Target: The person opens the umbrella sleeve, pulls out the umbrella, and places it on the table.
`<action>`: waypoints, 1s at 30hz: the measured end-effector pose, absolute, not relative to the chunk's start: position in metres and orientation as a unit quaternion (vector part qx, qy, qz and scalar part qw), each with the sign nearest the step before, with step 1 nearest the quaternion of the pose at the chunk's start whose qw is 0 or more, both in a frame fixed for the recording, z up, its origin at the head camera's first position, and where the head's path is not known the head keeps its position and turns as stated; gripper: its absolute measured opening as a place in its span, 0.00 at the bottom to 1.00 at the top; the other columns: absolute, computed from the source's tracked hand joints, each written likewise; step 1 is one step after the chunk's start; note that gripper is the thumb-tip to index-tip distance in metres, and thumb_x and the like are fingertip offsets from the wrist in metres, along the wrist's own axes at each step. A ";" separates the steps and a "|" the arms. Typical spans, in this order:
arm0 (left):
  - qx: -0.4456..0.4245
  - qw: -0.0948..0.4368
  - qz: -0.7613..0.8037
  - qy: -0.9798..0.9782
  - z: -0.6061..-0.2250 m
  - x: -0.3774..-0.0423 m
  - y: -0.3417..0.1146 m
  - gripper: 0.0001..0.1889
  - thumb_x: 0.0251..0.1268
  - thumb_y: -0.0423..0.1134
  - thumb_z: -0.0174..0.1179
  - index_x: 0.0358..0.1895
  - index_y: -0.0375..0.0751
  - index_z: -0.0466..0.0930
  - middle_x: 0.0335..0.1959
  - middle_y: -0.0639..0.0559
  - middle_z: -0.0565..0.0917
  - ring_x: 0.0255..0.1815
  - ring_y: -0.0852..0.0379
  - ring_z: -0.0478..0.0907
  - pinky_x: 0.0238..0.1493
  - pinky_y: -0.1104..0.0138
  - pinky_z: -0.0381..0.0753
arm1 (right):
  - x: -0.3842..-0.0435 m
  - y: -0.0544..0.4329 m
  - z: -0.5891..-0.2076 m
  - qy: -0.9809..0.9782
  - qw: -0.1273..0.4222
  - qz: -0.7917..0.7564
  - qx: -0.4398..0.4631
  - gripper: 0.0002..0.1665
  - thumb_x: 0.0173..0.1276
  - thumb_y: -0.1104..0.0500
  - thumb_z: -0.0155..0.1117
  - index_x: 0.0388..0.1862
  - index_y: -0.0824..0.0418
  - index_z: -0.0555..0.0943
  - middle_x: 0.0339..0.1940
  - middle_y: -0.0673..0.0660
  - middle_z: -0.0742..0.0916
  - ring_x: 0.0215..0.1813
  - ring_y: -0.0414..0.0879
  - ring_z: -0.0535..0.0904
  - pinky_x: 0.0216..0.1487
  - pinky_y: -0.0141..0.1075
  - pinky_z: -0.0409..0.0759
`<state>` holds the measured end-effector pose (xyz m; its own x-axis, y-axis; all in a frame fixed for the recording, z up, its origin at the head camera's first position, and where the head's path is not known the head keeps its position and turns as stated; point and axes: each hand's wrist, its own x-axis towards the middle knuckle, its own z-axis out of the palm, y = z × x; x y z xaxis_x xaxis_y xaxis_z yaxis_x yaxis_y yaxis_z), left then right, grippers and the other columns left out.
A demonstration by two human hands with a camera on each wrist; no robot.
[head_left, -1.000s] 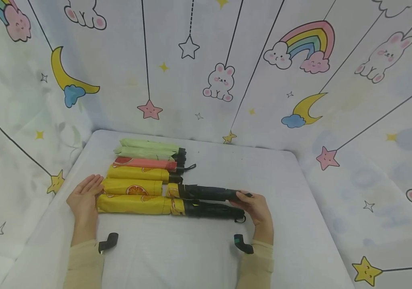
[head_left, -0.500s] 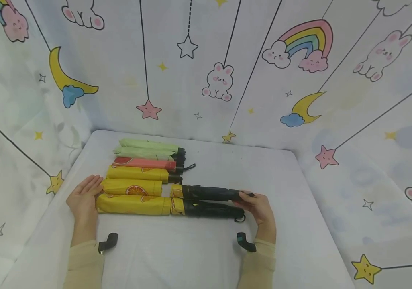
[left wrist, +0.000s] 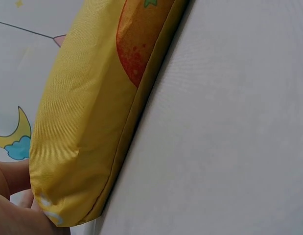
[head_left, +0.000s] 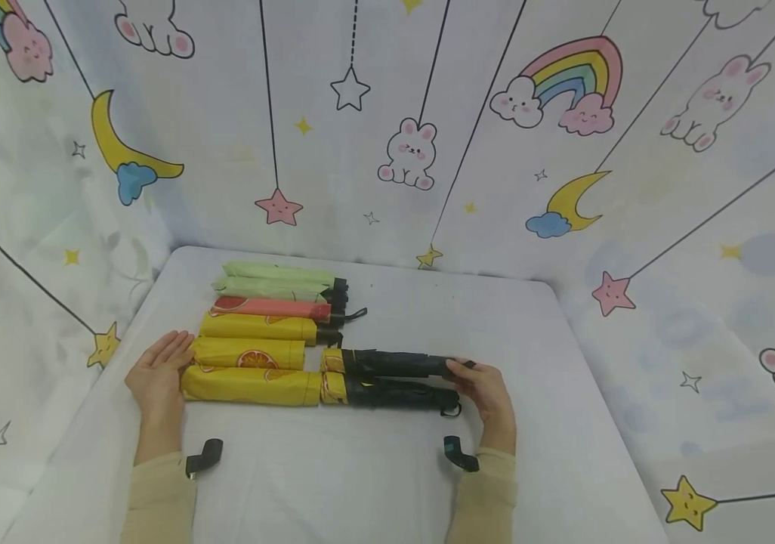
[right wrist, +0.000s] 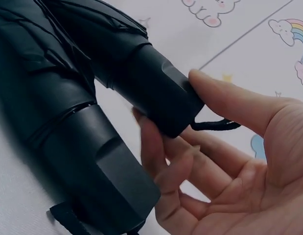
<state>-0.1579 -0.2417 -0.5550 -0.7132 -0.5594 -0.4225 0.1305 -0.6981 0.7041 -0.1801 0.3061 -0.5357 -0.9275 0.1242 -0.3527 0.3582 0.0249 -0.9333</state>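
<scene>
Rear black folded umbrella (head_left: 397,364): on the table, yellow-printed end level with its yellow fabric sleeve (head_left: 248,353), a small gap between. Step, as I read it: bringing umbrella and sleeve end to end. Next move probably calls for holding the sleeve steady and keeping the umbrella straight.

Right hand (head_left: 486,393): thumb and fingers pinch the handle (right wrist: 156,93). Left hand (head_left: 162,374): fingers look straight, at the sleeves' far ends; left wrist view shows contact with yellow fabric.

Just in front: second black umbrella (head_left: 401,394), its end against or almost against the front yellow sleeve (head_left: 251,387); cannot tell which. Behind: yellow umbrella (head_left: 258,327), red one (head_left: 275,310), two pale green ones (head_left: 272,288), side by side. White-covered table (head_left: 333,476).

Versus one second ago: rear umbrella's near-sleeve end sits slightly farther right, gap wider; left hand practically unchanged.
</scene>
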 end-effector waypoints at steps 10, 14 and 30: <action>0.324 0.195 -0.861 -0.339 -0.556 -0.158 -0.243 0.32 0.55 0.08 0.63 0.65 0.30 0.81 0.43 0.45 0.92 0.46 0.53 0.91 0.50 0.66 0.87 | -0.179 0.301 -0.541 0.725 0.067 -0.661 0.182 0.27 0.65 0.61 0.79 0.61 0.69 0.85 0.64 0.62 0.86 0.56 0.40 0.86 0.61 0.35 0.84; 0.327 0.193 -0.860 -0.341 -0.555 -0.157 -0.241 0.32 0.55 0.08 0.64 0.65 0.31 0.81 0.44 0.45 0.92 0.46 0.54 0.91 0.50 0.66 0.87 | -0.179 0.299 -0.542 0.745 0.061 -0.638 0.184 0.27 0.66 0.58 0.79 0.60 0.68 0.85 0.65 0.63 0.85 0.59 0.46 0.85 0.65 0.40 0.83; 0.326 0.193 -0.855 -0.354 -0.551 -0.156 -0.238 0.32 0.55 0.10 0.66 0.66 0.30 0.80 0.45 0.45 0.92 0.48 0.53 0.91 0.49 0.67 0.87 | -0.183 0.284 -0.529 0.829 0.010 -0.532 0.173 0.20 0.73 0.51 0.71 0.57 0.60 0.88 0.62 0.62 0.87 0.69 0.58 0.79 0.74 0.55 0.73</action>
<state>-0.1559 -0.2377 -0.5510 -0.7137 -0.5601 -0.4206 0.0992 -0.6753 0.7308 -0.1831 0.2837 -0.5293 -0.9399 0.2766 -0.2003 0.2972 0.3737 -0.8786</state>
